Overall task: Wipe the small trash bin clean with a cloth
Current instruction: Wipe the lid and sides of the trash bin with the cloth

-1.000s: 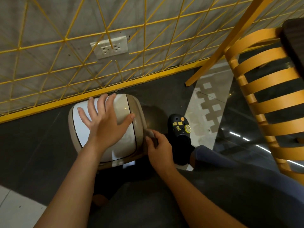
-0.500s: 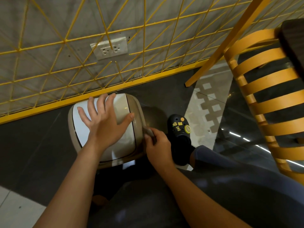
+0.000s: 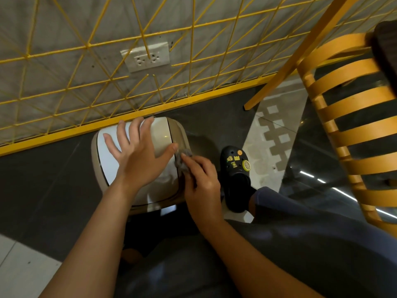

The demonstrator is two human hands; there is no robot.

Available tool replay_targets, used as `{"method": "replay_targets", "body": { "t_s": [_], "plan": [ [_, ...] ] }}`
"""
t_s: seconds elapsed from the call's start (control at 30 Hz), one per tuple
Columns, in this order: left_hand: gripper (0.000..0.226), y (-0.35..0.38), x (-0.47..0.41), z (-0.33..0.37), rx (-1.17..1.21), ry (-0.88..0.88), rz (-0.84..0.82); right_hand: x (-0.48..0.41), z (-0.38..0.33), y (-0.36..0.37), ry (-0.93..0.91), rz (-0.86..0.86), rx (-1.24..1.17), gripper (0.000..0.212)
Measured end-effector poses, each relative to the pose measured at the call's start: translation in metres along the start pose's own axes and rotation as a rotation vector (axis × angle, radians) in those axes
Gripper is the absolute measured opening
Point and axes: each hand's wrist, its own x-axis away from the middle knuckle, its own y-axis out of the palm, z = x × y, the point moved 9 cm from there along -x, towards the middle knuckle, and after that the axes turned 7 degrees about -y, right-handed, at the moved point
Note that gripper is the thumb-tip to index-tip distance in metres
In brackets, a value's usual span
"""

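Well, the work just now is along the right-hand edge of the small beige plastic trash bin (image 3: pixel 181 134), and to my eye it wants short, firm strokes down the seam where lid meets rim, with the crumpled grey cloth (image 3: pixel 183 161) pushed into that groove rather than skating across it. The right hand (image 3: pixel 202 183) has the cloth bunched in its curled fingers, pressed to the rim. The left hand (image 3: pixel 137 160) lies flat on the lid, fingers straight and spread, gripping nothing. That looks a sensible brace, since a light bin would likely slide under pressure. The bin stands on the dark floor (image 3: pixel 43 179), close by the foot of the yellow wire grid fence (image 3: pixel 193 29), with a black clog (image 3: pixel 236 179) near its right side. Its lid is glossy cream, catching soft reflections, with a thin dark line round it; I can't make out any dirt from here
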Motion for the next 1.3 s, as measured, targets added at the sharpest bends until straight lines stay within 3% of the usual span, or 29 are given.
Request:
{"method": "replay_targets", "body": {
  "t_s": [0.27, 0.43, 0.57, 0.7, 0.8, 1.0, 1.17, 1.3],
  "plan": [
    [0.072, -0.001, 0.0, 0.002, 0.015, -0.006, -0.008, 0.05, 0.041, 0.01, 0.196, -0.186, -0.026, 0.035],
    [0.073, 0.0, 0.0, 0.0, 0.006, -0.007, -0.038, 0.007, 0.054, 0.01, 0.227, -0.26, -0.025, 0.025],
    [0.072, 0.003, -0.001, -0.001, 0.002, -0.009, -0.074, -0.036, 0.06, 0.021, 0.179, -0.451, 0.088, 0.015],
    [0.072, 0.005, -0.001, -0.001, 0.007, -0.013, -0.089, -0.088, 0.054, 0.038, 0.105, -0.512, 0.179, 0.004],
    [0.073, 0.003, 0.0, 0.0, -0.015, -0.015, -0.073, -0.106, 0.057, 0.044, 0.157, -0.513, 0.131, 0.005],
    [0.073, 0.001, 0.001, 0.001, -0.022, -0.042, -0.067, -0.066, 0.073, 0.038, 0.447, -0.398, -0.106, 0.012],
    [0.074, 0.002, -0.001, -0.001, -0.021, -0.035, -0.08, 0.001, 0.079, 0.023, 0.487, -0.37, -0.061, 0.01],
    [0.074, 0.005, -0.002, -0.003, 0.0, -0.039, -0.098, 0.008, 0.082, 0.012, 0.584, -0.393, -0.247, 0.012]
  ]
}}
